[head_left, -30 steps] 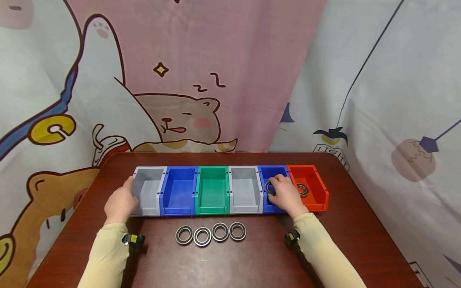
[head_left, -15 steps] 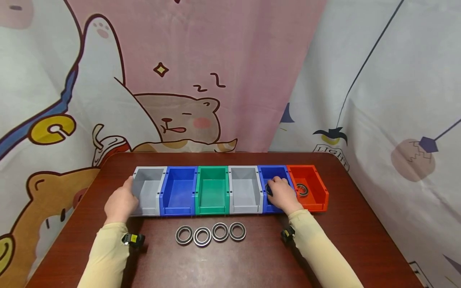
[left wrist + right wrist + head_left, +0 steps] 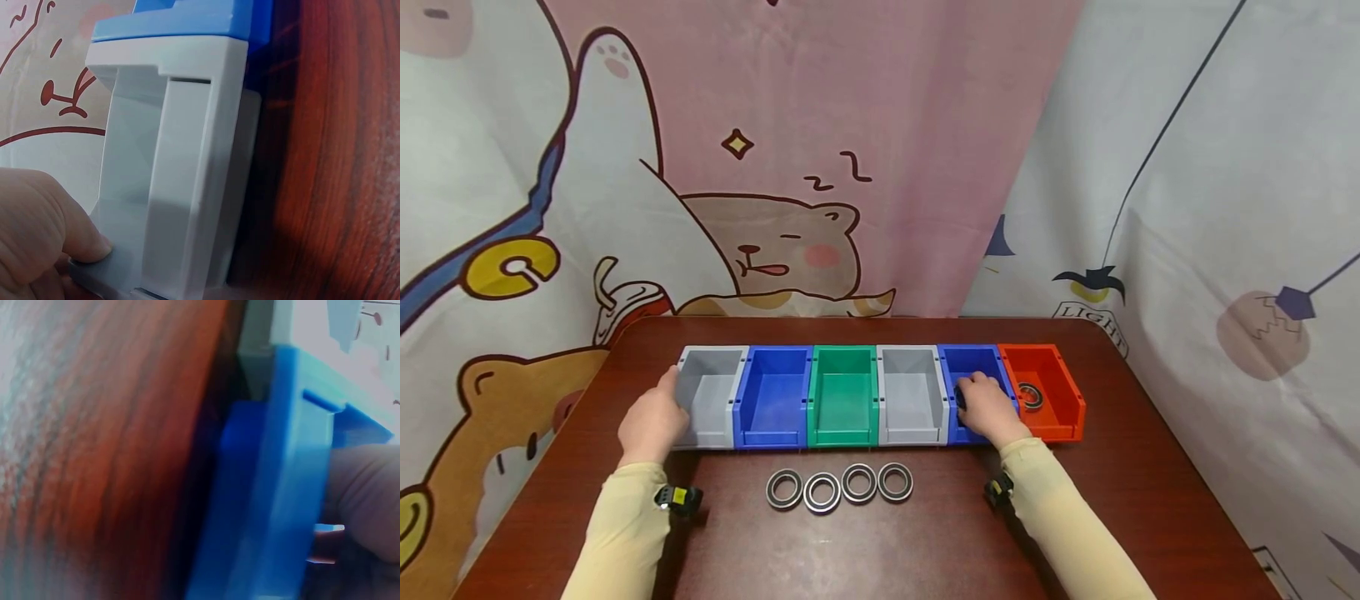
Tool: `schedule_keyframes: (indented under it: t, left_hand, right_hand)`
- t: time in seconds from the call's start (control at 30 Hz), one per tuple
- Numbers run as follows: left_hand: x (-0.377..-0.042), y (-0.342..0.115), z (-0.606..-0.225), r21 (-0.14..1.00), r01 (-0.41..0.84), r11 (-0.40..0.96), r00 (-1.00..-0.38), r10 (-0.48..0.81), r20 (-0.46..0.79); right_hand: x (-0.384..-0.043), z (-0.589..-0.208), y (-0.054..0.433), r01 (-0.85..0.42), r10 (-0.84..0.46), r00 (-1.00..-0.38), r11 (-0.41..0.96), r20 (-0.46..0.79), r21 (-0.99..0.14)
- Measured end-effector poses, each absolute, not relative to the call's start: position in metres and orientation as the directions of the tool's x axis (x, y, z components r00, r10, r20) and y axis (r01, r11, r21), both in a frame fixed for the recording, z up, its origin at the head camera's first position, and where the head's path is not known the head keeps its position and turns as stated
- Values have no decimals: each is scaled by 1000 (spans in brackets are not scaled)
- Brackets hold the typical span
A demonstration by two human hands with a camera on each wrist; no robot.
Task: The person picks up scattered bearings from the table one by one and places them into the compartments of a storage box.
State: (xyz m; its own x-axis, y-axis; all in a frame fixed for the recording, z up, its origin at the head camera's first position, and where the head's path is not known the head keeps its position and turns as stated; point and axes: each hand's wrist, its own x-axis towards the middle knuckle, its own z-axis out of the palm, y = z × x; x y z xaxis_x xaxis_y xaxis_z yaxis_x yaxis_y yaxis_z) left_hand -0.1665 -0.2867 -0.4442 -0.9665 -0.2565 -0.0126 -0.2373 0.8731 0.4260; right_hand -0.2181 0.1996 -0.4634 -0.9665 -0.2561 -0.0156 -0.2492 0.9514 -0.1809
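My left hand grips the side wall of the leftmost grey bin. In the left wrist view its thumb lies inside that wall, with other fingers mostly hidden outside. My right hand reaches down into the right-hand blue bin, pinching a ball bearing. Only a dark edge of this bearing shows past the fingers. From the right wrist, the bin's front lip covers much of the hand.
A red bin with one bearing ends the row at right. Between the hands stand a blue bin, a green bin and a grey bin. Several bearings lie in front on the brown table.
My right hand has shifted slightly left and lower inside the blue bin, and less of the bearing shows. The left hand stays at the grey bin.
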Motion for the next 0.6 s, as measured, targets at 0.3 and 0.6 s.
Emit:
schedule_keyframes:
  t: [0.3, 0.6]
  left_hand:
    - [-168, -286, -446, 427, -224, 876, -969, -248, 1]
    - [-167, -288, -444, 425, -219, 878, -971, -237, -10]
  right_hand:
    - [-198, -439, 210, -292, -285, -956, 899, 70, -327]
    - [-172, -415, 213, -318, -306, -948, 881, 92, -351]
